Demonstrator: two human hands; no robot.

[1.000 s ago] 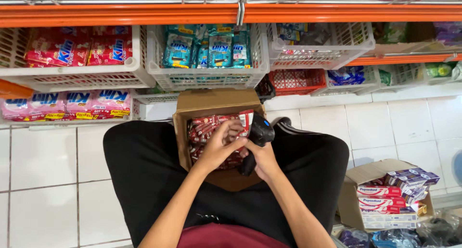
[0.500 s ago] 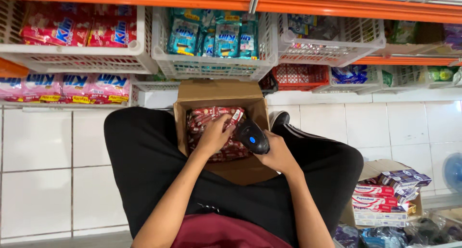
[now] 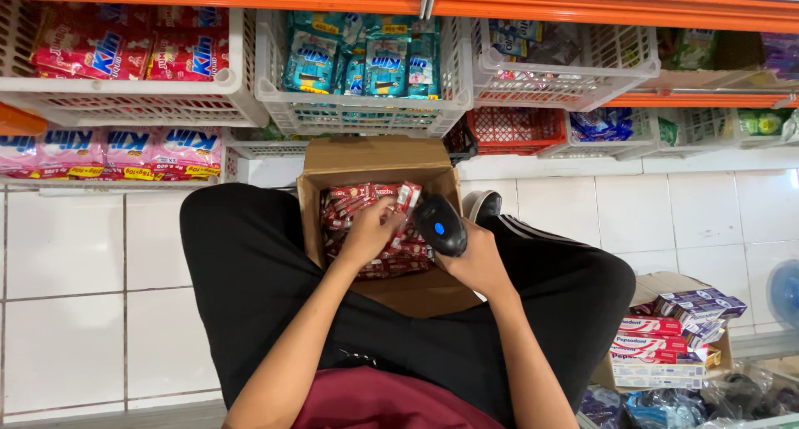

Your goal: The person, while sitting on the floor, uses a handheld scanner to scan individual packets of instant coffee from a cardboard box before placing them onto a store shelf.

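At frame centre, my left hand (image 3: 370, 233) pinches a red packet (image 3: 407, 198) upright over the box (image 3: 374, 158). Just right of it, my right hand (image 3: 476, 262) grips the scanner (image 3: 440, 224), nose toward the packet.

Matt cardboard box (image 3: 379, 158), glossy—perhaps foil—packets (image 3: 374, 200)

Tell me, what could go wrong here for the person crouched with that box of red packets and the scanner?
The cardboard box rests between the knees, not flat on the floor, so it might tip and spill its red packets. The left hand lifts one packet by its end, and that could slip. The right hand holds the black scanner close over the box, so it may read a neighbouring packet instead.
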